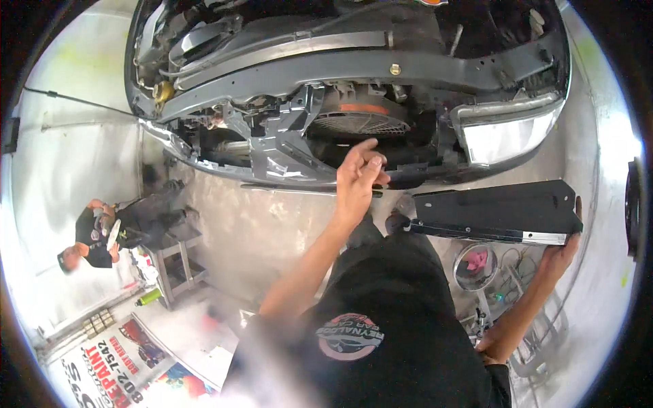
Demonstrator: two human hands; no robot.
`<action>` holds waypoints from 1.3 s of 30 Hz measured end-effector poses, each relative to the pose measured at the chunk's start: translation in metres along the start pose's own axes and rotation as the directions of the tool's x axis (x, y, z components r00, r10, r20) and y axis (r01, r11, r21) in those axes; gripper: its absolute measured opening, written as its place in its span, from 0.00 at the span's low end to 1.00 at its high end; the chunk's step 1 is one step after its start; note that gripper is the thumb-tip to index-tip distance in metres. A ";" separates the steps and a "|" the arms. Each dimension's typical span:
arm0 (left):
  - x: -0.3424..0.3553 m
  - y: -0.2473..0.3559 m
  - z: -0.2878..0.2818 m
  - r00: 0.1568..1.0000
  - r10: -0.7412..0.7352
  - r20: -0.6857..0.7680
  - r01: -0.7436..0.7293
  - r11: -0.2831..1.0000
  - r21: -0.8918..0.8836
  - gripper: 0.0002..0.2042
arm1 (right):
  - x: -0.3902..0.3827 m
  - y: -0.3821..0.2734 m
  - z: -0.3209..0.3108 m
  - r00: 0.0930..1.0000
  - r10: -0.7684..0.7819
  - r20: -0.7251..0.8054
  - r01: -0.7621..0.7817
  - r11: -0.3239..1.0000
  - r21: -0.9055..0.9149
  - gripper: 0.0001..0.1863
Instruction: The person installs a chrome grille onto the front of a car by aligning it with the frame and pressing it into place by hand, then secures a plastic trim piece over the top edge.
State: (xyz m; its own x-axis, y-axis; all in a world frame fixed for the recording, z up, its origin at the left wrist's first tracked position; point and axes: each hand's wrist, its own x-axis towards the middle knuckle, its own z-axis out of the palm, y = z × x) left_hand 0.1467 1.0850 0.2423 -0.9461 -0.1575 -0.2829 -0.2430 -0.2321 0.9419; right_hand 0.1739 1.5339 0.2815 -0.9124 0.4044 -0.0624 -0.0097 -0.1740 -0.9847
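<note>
My left hand (358,175) is raised before the front of a dark car with its bumper off. Its fingers are loosely bent and apart, with nothing visible in them. To the right, my right hand (563,254) grips the outer end of a long black panel (496,207), which has a pale strip along its near edge. That panel is held level in front of my legs, below the clear headlight (513,134). A round fan with a grille (360,124) sits in the opening just past my left hand.
The dark upper crossbar (292,76) spans the car front. At the left, another person (95,234) stands by a grey metal cart (178,262). A round tray (475,266) with a pink cloth stands by my right leg, near cables on the floor. A printed banner (129,364) lies lower left.
</note>
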 end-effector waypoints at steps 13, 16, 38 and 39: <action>0.080 0.014 -0.035 0.955 0.282 -0.089 -0.234 0.906 0.354 0.43 | 0.012 -0.017 0.015 0.996 -0.078 0.045 0.081 0.994 -0.073 0.36; 0.083 0.017 -0.037 0.967 0.228 -0.113 -0.182 0.931 0.317 0.43 | 0.011 -0.018 0.023 0.998 -0.067 -0.002 0.067 0.995 -0.072 0.34; -0.014 -0.001 -0.015 0.952 -0.052 0.302 0.073 0.996 -0.058 0.19 | 0.019 0.029 0.040 0.996 0.014 -0.085 -0.006 0.996 0.091 0.27; -0.018 0.001 -0.013 0.955 -0.056 0.293 0.079 0.995 -0.067 0.18 | 0.014 0.023 0.056 0.997 0.018 -0.077 -0.011 0.996 0.086 0.29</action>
State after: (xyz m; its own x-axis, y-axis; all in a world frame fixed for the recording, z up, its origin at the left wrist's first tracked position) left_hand 0.1659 1.0754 0.2456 -0.9522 0.1437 -0.2696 -0.3019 -0.3075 0.9024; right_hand 0.1384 1.4855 0.2667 -0.8783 0.4692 -0.0922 -0.0348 -0.2550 -0.9663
